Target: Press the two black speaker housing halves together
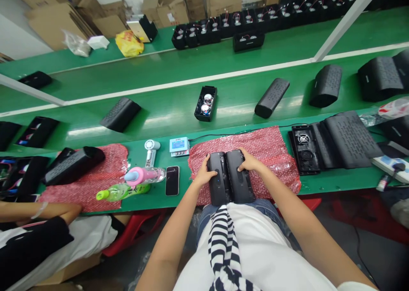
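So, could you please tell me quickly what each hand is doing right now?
Left hand: closed on the left black speaker.
Right hand: closed on the right black speaker.

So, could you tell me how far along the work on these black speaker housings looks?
Closed speakers lie finished-looking on the green belt. In hand: the left hand and right hand press two black housing halves side by side on the red foam mat. Still open: a housing with drivers exposed and stacked parts to the right.
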`<state>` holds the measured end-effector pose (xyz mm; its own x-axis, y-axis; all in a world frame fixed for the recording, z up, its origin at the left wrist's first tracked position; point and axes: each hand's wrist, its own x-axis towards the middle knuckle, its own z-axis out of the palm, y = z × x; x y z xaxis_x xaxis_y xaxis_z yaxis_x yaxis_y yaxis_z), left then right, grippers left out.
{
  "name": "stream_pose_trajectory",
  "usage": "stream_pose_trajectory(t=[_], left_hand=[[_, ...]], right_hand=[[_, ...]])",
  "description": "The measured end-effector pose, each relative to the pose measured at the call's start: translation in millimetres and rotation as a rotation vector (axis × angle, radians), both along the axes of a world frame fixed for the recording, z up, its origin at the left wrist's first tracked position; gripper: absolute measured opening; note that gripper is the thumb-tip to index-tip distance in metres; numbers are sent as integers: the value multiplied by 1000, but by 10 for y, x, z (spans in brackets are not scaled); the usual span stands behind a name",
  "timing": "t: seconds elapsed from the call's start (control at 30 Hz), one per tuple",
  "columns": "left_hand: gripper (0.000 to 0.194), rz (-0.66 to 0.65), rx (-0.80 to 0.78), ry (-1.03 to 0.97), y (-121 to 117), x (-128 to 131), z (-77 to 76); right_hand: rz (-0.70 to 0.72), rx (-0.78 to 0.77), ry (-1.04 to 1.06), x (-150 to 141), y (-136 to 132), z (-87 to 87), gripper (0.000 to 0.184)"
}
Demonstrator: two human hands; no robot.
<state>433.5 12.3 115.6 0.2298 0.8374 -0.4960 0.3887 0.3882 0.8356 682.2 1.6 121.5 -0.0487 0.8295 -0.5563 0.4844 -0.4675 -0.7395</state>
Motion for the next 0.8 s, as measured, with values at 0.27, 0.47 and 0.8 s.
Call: stream_pose_trajectory(t=[0.27, 0.47, 0.8], left_hand=[[97, 2, 12, -45, -5, -24, -41], [129, -265, 4, -72, -78, -166, 45], [131, -233, -42, -17, -116, -72, 82]], right_hand=[[-14, -14, -22, -7, -14, -15, 104], [-27, -10, 30, 0, -25, -63, 105], [-13, -6, 13, 3, -35, -21, 104]])
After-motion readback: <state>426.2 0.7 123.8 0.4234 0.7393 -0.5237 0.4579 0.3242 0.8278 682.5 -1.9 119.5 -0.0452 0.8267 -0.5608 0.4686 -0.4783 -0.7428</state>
